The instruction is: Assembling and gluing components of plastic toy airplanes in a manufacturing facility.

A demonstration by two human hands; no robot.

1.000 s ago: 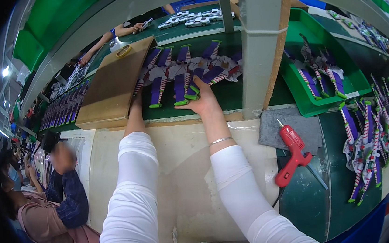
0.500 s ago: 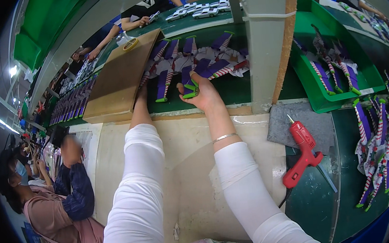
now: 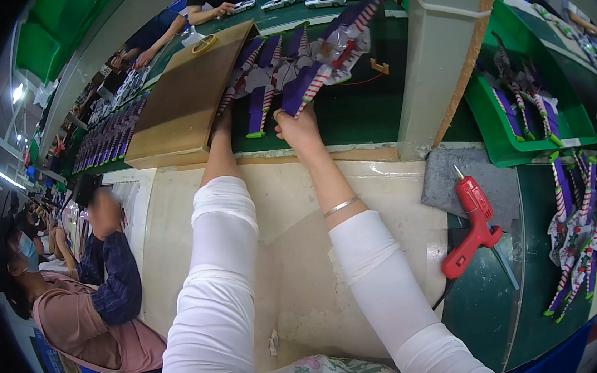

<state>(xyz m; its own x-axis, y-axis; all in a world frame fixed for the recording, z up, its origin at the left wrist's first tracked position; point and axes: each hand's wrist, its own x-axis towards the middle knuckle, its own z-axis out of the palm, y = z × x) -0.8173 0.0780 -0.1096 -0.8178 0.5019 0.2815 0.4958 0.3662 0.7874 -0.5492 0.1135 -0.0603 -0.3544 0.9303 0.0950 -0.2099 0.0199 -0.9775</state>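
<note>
My right hand (image 3: 298, 126) is closed on the near end of a toy wing piece (image 3: 302, 90), purple with red-and-white striped edges and a whitish middle. Its far end tilts up toward the post. Similar wing pieces (image 3: 259, 107) with green tips lie side by side on the green shelf (image 3: 360, 119), just left of it. Beside the cardboard box (image 3: 186, 100), my left hand (image 3: 222, 122) reaches in at the left end of this row. Its fingers are hidden among the wings and the box edge.
A red glue gun (image 3: 476, 223) lies on the right by a grey pad (image 3: 481, 183). Beyond the upright post (image 3: 437, 58) stands a green tray (image 3: 507, 148) of wing pieces, with a pile of wings (image 3: 583, 231) nearer. White toy cars (image 3: 326, 0) sit farther back. A co-worker (image 3: 79, 301) sits at left.
My right hand has closed round the wing piece, whose far end has risen, baring shelf on the right. The left hand stays by the box. The whole view has shifted slightly.
</note>
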